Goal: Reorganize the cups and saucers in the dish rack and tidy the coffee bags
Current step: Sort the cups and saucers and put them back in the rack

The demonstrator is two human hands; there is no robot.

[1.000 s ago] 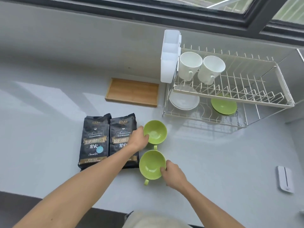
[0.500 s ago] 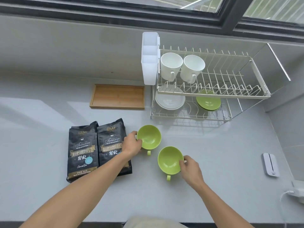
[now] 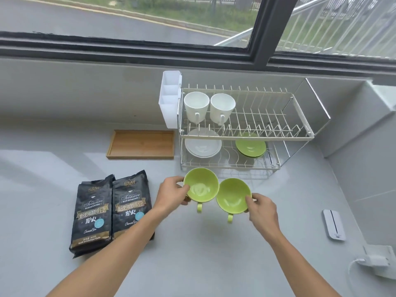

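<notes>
A grey desk [image 3: 203, 254] runs under a window. Two green cups, one [image 3: 201, 188] in the left hand's [image 3: 173, 194] grip and one [image 3: 233, 195] in the right hand's [image 3: 260, 207], now sit side by side nearer the dish rack [image 3: 246, 136], which holds two white cups [image 3: 209, 107], white saucers [image 3: 203, 145] and green saucers [image 3: 250, 147]. Two coffee bags [image 3: 111, 211] lie left.

Both forearms are bare right up to the bottom edge of the view, with no sleeve or cuff showing on either one. The left hand [image 3: 172, 192] wears no glove, ring, or wristband, and its wrist is plain. The right hand [image 3: 260, 207] is bare as well, with no watch or strap at the wrist. The nails that show look short and unpainted. No clothing on the person shows at all from here.
</notes>
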